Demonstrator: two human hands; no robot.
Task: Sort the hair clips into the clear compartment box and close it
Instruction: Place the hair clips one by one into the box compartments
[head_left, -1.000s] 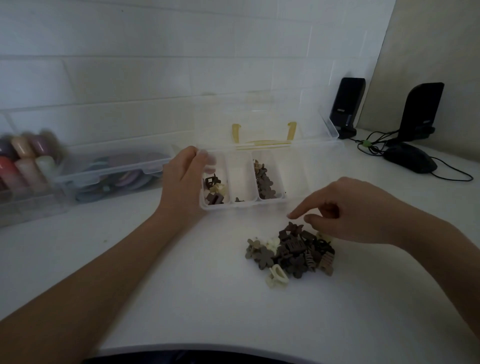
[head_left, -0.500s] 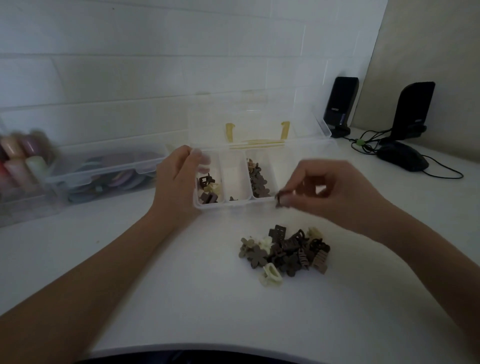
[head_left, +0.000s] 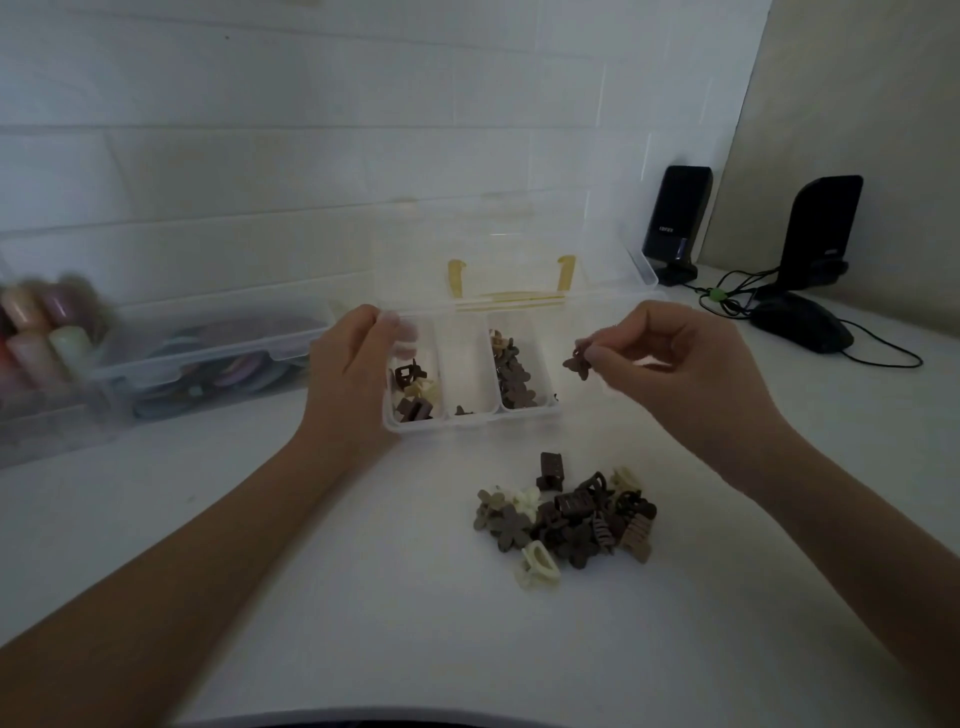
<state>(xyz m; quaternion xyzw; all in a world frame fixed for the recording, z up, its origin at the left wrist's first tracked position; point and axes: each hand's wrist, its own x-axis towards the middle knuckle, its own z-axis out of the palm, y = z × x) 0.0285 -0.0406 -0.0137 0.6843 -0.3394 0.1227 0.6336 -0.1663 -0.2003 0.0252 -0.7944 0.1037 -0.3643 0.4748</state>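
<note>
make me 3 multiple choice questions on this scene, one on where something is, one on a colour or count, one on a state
1. Where is the loose pile of hair clips?
A. on the table in front of the compartment box
B. inside the box lid
C. beside the speakers

2. What colour is the flower clip in the right hand?
A. cream
B. brown
C. pink

3. What state is the compartment box in?
A. shut and latched
B. open, lid raised behind
C. tipped on its side

Answers:
1 A, the pile lies on the white table nearer the person than the box.
2 B, the pinched clip is dark brown.
3 B, the compartments are uncovered, the left hand steadying the box's left end.
</note>
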